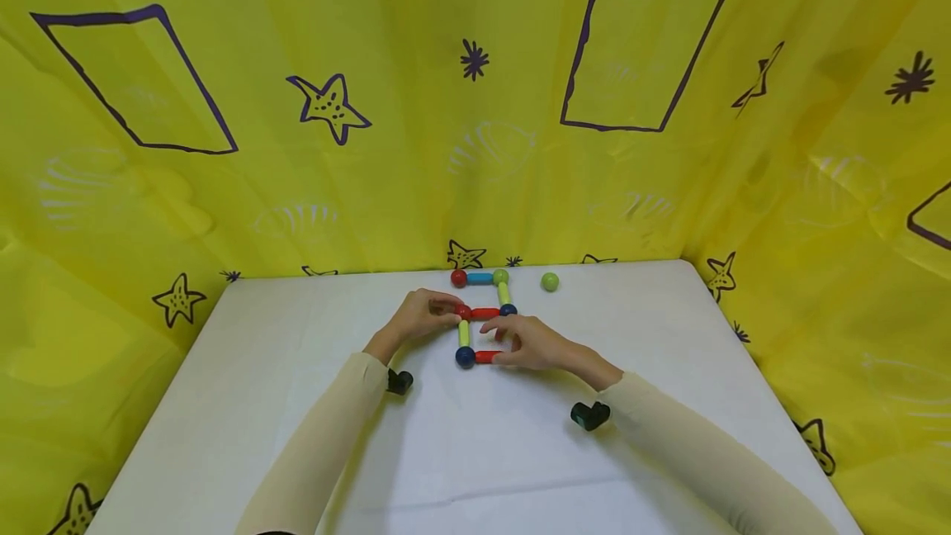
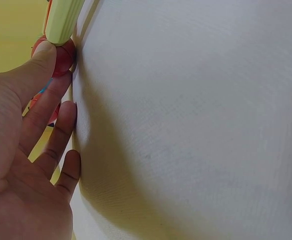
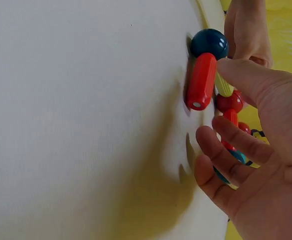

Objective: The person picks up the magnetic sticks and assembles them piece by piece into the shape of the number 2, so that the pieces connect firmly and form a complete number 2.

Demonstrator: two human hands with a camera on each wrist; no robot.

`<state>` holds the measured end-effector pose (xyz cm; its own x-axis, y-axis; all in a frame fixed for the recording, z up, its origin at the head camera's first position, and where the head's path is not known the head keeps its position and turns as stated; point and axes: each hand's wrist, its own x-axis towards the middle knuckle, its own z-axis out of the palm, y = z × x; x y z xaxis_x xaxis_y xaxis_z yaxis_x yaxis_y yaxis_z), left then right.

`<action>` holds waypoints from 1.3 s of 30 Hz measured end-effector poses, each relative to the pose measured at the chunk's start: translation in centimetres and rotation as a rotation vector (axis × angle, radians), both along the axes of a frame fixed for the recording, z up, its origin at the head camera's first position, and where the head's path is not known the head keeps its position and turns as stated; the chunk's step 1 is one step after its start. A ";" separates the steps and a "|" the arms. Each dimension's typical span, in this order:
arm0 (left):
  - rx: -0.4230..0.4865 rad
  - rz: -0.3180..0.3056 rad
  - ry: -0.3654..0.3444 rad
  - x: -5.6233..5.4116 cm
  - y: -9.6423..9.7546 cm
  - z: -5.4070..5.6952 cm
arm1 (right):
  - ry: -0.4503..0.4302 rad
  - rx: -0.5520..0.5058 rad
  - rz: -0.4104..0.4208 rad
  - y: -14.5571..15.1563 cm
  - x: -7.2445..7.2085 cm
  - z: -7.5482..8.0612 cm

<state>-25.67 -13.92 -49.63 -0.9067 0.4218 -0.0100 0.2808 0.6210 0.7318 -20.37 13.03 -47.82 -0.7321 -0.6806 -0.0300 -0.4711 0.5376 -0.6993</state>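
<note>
A flat chain of magnetic rods and balls lies on the white table. My left hand (image 1: 418,317) pinches a red ball (image 2: 65,60) between thumb and fingertips, at the chain's left corner. From that ball a yellow-green rod (image 1: 464,333) runs to a dark blue ball (image 1: 465,357), and a red rod (image 1: 485,314) runs to another dark blue ball (image 1: 508,311). The near blue ball bears a second red rod (image 3: 201,82), its far end bare. My right hand (image 1: 541,343) is beside this rod, thumb tip right at it, the other fingers spread loosely and holding nothing.
Farther back, a yellow-green rod (image 1: 504,294), a green ball (image 1: 501,276), a blue rod (image 1: 480,278) and a red ball (image 1: 459,277) continue the chain. One loose green ball (image 1: 550,281) lies to the right. A yellow patterned curtain (image 1: 416,188) borders the table's back and sides.
</note>
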 end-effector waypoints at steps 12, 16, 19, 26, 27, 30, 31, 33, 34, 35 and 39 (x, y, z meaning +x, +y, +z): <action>0.000 0.017 -0.004 0.1 0.0 -0.1 | 0.174 -0.043 -0.144 2.9 -0.1 1.7; 0.012 0.010 -0.008 0.2 -0.1 -0.4 | 0.211 -0.063 -0.210 4.3 -0.2 1.7; 0.021 0.011 -0.014 0.2 -0.2 -0.6 | 0.236 -0.074 -0.254 5.4 -0.4 1.5; 0.019 0.005 0.001 0.2 0.0 -0.3 | 0.313 -0.105 -0.298 7.7 -0.7 1.1; 0.017 0.004 0.001 0.2 0.0 -0.2 | 0.314 -0.107 -0.302 7.9 -0.7 1.1; 0.009 0.001 0.006 0.1 0.0 -0.1 | 0.310 -0.114 -0.310 8.1 -0.7 1.1; 0.006 0.000 0.006 0.1 0.0 -0.1 | 0.310 -0.111 -0.313 8.2 -0.8 1.1; 0.001 0.004 0.007 0.1 0.0 -0.1 | 0.314 -0.106 -0.318 8.2 -0.9 1.0; -0.002 0.005 0.009 0.1 -0.1 -0.1 | 0.316 -0.104 -0.322 8.2 -1.0 0.9; -0.003 0.006 0.009 0.0 -0.1 -0.1 | 0.321 -0.102 -0.328 8.2 -1.1 0.8; -0.003 0.004 0.009 0.0 -0.1 -0.1 | 0.320 -0.093 -0.368 8.3 -1.8 0.5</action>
